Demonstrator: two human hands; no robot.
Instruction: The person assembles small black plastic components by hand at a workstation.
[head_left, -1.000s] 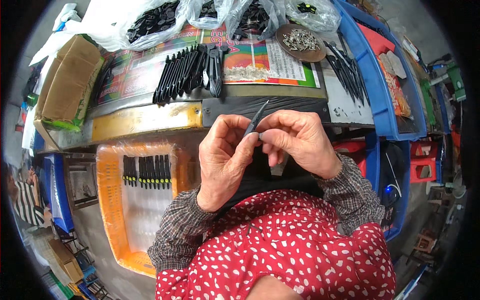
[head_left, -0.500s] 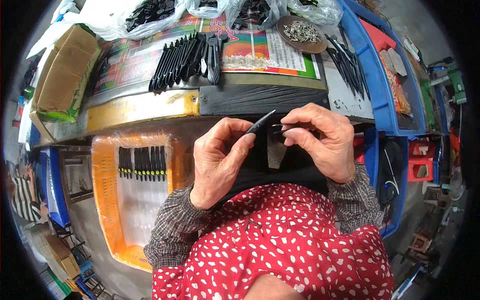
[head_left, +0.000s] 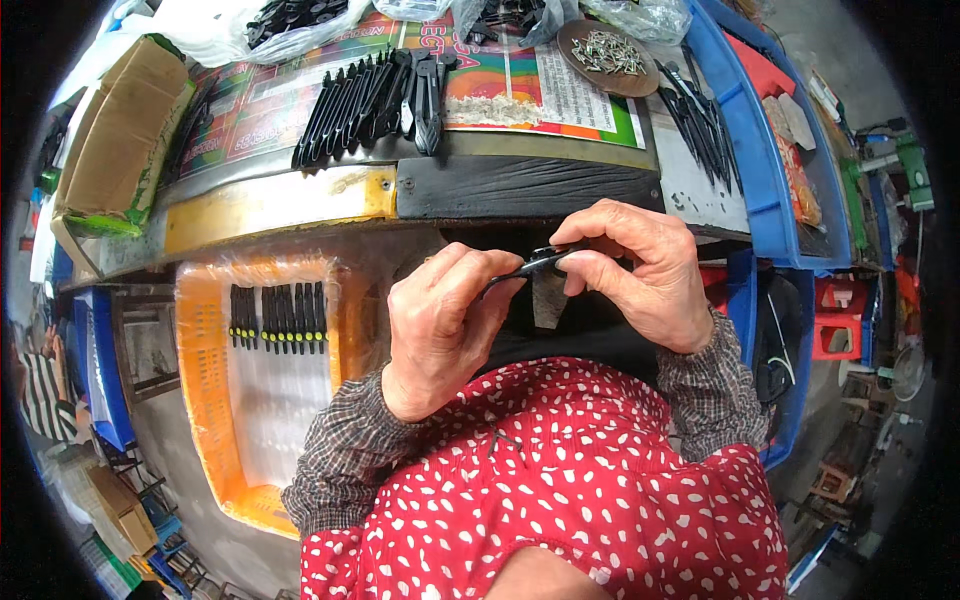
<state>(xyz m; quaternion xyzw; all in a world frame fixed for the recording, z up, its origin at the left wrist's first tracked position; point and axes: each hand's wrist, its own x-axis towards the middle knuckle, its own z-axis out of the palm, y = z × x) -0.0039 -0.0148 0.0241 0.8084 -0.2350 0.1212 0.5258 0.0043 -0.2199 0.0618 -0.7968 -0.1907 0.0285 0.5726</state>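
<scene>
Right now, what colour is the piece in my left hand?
The piece is black; the head view shows it.

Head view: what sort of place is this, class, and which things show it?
Probably a hand-assembly workshop: the workbench carries a row of similar black parts and a brown dish of small metal pieces, while an orange crate holds lined-up black pieces.

I take this for a small assembly workshop: the table (head_left: 530,187) in my view carries a row of black parts (head_left: 345,108), bulk bags (head_left: 553,24) and a dish (head_left: 640,84) of metal pins (head_left: 606,52). I also see an orange crate (head_left: 207,420), a blue bin (head_left: 768,210) and what looks like a green machine (head_left: 912,170).
</scene>
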